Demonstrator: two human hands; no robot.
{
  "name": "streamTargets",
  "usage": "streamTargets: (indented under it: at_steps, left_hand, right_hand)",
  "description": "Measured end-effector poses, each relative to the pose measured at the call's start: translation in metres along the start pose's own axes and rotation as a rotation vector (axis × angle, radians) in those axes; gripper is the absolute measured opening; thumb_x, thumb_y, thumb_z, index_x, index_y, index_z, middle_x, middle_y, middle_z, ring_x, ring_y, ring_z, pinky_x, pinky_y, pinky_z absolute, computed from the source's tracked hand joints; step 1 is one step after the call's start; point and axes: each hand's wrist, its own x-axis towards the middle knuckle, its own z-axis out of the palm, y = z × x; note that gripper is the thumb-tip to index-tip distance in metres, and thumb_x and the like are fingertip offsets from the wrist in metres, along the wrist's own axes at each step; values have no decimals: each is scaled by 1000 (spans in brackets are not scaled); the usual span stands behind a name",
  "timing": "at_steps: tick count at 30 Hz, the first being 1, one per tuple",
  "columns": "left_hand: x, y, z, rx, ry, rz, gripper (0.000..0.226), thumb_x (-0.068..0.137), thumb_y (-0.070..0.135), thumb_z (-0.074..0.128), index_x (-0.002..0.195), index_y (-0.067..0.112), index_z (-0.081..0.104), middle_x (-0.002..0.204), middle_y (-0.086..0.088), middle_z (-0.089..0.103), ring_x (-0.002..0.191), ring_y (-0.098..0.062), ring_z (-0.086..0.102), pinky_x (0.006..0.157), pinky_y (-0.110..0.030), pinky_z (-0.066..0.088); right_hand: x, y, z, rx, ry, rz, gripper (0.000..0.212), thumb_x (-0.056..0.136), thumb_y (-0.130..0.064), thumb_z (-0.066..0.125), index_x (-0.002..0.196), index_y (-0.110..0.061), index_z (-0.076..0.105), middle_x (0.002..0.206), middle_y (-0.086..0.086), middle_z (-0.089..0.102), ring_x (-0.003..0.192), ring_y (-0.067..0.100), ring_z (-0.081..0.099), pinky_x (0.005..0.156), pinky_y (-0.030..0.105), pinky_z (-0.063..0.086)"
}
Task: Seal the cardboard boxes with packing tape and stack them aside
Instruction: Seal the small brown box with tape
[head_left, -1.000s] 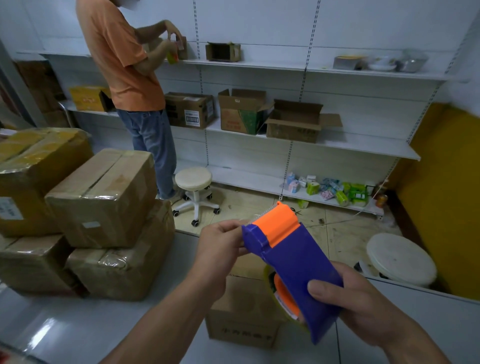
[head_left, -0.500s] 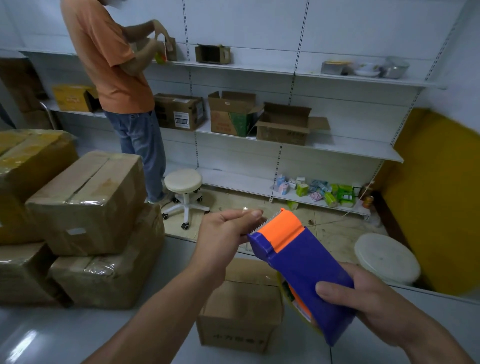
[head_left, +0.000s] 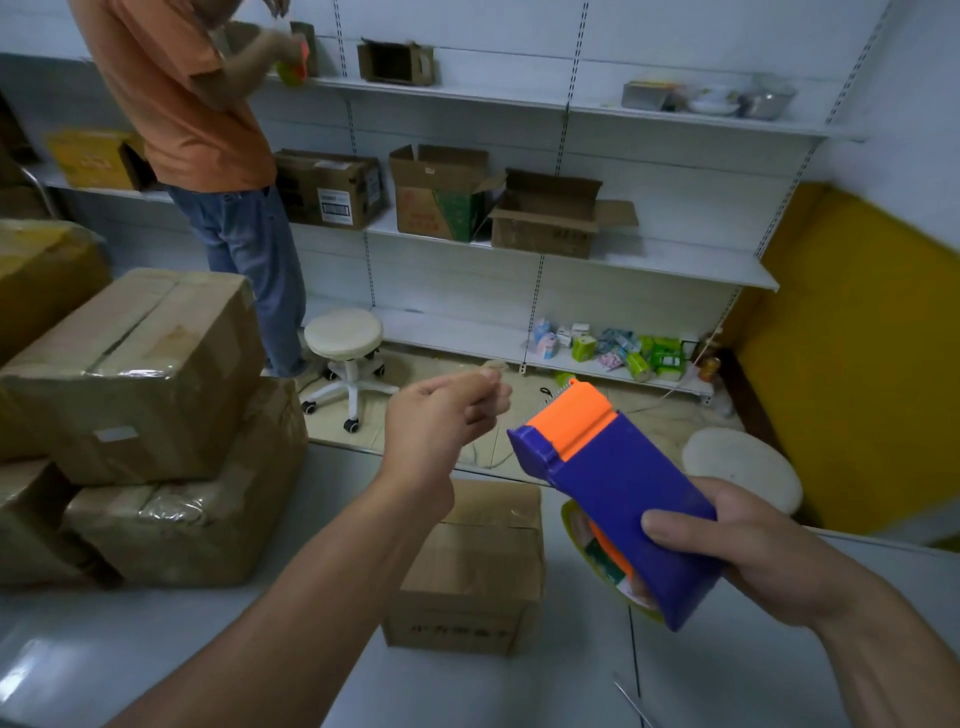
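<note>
My right hand (head_left: 748, 556) grips a blue tape dispenser (head_left: 618, 499) with an orange top, its toothed edge pointing up and away from me. To its left, my left hand (head_left: 441, 421) is raised with thumb and forefinger pinched together on what looks like the thin, clear tape end, a short way from the dispenser's edge. A small closed cardboard box (head_left: 467, 566) stands on the grey table (head_left: 156, 639) below both hands. At the left is a stack of taped boxes (head_left: 140, 374).
A person in an orange shirt (head_left: 192, 104) stands at the white shelves (head_left: 649, 260), which hold open cartons. A wheeled stool (head_left: 343, 338) and a round white stool (head_left: 743, 467) stand on the floor beyond the table. A yellow wall (head_left: 857, 364) is at the right.
My left hand has drawn away from the dispenser's toothed edge to the left, still pinched. The dispenser has stayed in my right hand. The view has shifted slightly right.
</note>
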Motion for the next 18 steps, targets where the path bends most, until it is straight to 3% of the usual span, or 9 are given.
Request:
streamTargets:
  at_steps: [7, 13, 18]
  left_hand:
    - [1, -7, -9, -24, 49, -70, 8, 86, 9, 68, 88, 3, 72, 78, -8, 74, 66, -10, 68, 73, -27, 54]
    - [0, -11, -22, 15, 40, -102, 6, 86, 9, 68, 88, 5, 72, 84, -9, 76, 73, -13, 72, 74, -26, 57]
    - [-1, -7, -46, 79, -80, -218, 16, 86, 10, 68, 102, 4, 70, 90, -9, 76, 82, -15, 73, 74, -23, 58]
  right_hand:
    - [5, 7, 2, -66, -20, 41, 53, 50, -56, 85, 91, -24, 74, 96, 14, 73, 81, 27, 72, 71, 29, 57]
    - [11, 3, -1, -213, -46, 156, 61, 56, -47, 76, 108, -17, 65, 103, 5, 74, 94, 22, 71, 84, 31, 55]
    - [15, 1, 0, -310, -67, 192, 66, 55, -50, 75, 111, -18, 63, 103, -1, 74, 97, 16, 70, 79, 24, 54]
